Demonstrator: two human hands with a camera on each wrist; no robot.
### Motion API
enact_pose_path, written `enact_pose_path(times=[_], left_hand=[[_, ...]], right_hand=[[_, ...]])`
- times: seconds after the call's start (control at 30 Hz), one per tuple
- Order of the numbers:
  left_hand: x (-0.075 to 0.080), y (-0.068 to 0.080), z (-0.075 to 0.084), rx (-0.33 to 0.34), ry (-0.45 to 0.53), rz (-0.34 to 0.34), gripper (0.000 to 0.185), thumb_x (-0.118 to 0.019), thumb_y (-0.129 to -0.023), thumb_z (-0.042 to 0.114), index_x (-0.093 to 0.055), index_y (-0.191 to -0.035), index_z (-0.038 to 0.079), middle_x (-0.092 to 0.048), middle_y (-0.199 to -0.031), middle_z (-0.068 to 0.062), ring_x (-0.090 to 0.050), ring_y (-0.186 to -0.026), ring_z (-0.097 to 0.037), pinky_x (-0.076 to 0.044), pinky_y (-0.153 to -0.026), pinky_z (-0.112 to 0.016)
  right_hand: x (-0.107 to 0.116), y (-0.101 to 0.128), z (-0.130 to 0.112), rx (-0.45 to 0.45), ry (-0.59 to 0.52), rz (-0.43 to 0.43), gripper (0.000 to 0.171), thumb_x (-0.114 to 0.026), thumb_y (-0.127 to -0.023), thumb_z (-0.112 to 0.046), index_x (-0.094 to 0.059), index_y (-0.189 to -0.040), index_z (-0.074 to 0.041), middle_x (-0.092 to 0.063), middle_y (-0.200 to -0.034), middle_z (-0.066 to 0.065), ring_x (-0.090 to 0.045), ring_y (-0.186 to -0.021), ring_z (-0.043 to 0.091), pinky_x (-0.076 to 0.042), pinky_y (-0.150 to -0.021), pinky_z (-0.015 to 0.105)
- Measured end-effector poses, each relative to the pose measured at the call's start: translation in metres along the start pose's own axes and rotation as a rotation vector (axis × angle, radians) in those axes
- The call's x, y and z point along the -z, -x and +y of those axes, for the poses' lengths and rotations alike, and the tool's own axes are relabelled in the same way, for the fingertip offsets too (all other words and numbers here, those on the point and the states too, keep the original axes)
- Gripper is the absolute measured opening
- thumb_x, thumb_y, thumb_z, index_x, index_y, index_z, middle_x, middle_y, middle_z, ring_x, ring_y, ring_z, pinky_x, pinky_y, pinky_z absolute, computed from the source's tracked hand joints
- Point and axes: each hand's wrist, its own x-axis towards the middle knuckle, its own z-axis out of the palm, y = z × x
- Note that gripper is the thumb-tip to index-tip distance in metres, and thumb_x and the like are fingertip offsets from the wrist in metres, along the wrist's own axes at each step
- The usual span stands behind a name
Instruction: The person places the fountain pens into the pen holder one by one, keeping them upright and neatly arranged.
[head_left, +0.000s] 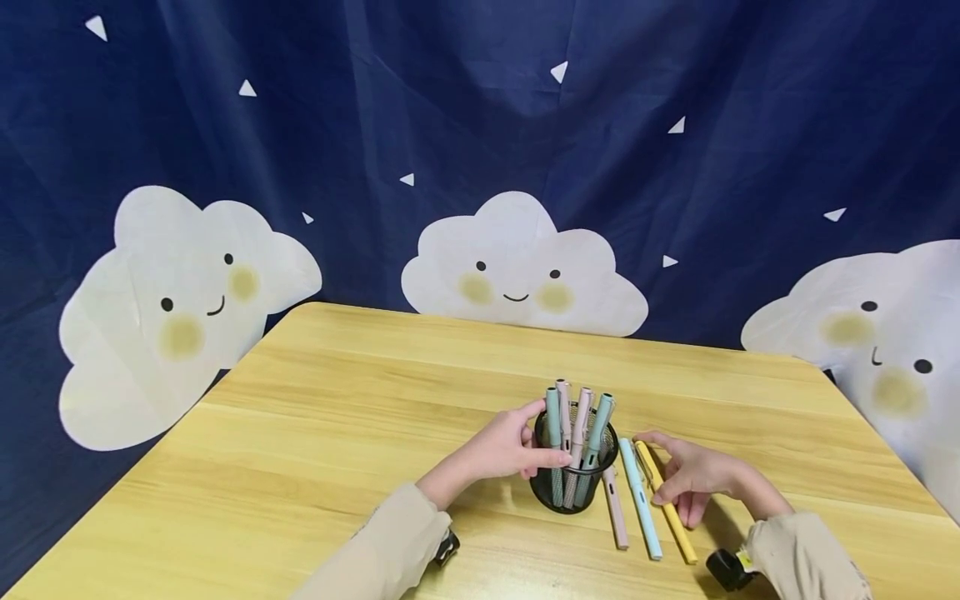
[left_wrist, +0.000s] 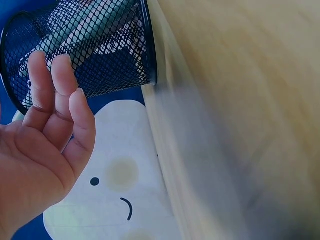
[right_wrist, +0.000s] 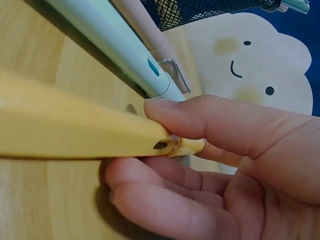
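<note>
A black mesh pen cup stands upright on the table with several green and pink pens in it. My left hand holds the cup at its rim, index finger behind and thumb across the front. In the left wrist view, the other fingers are bent by the mesh wall. My right hand pinches a yellow pen between thumb and fingers, around its middle near the clip. Left of it lie a light blue pen and a pink pen, side by side.
The wooden table runs back to a dark blue curtain with smiling white clouds. A black wrist device sits at the right cuff, and another at the left cuff.
</note>
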Motion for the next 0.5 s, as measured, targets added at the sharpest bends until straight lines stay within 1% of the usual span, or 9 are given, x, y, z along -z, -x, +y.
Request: enact_pose_path(times=[0.13, 0.33, 0.5], left_hand=[[-0.0002, 0.0006, 0.0004, 0.0, -0.003, 0.0, 0.085, -0.072, -0.076, 0.027, -0.023, -0.14, 0.001, -0.054, -0.052, -0.007, -0.058, -0.05, -0.028, -0.05, -0.053, -0.042], [-0.0003, 0.0019, 0.0012, -0.006, 0.003, -0.002, 0.084, -0.072, -0.076, 0.026, -0.024, -0.14, 0.001, -0.054, -0.052, -0.007, -0.059, -0.052, -0.032, -0.049, -0.053, -0.044], [0.0001, 0.0023, 0.0009, -0.006, 0.011, -0.002, 0.084, -0.072, -0.076, 0.026, -0.024, -0.14, 0.001, -0.054, -0.052, -0.007, -0.059, -0.053, -0.034, -0.05, -0.053, -0.043]], right_hand=[[0.0003, 0.001, 0.0002, 0.008, -0.014, -0.003, 0.091, -0.068, -0.076, -0.005, -0.003, -0.14, -0.002, -0.057, -0.067, 0.022, -0.057, -0.042, 0.016, -0.05, -0.042, 0.034], [0.0006, 0.0031, -0.0007, -0.002, -0.003, 0.026, 0.091, -0.066, -0.076, -0.004, -0.002, -0.14, -0.002, -0.055, -0.073, 0.022, -0.057, -0.044, 0.017, -0.05, -0.043, 0.034], [0.002, 0.0056, -0.0018, 0.032, -0.005, 0.028, 0.091, -0.064, -0.076, -0.002, 0.001, -0.14, -0.001, -0.054, -0.075, 0.021, -0.057, -0.046, 0.017, -0.05, -0.043, 0.034]])
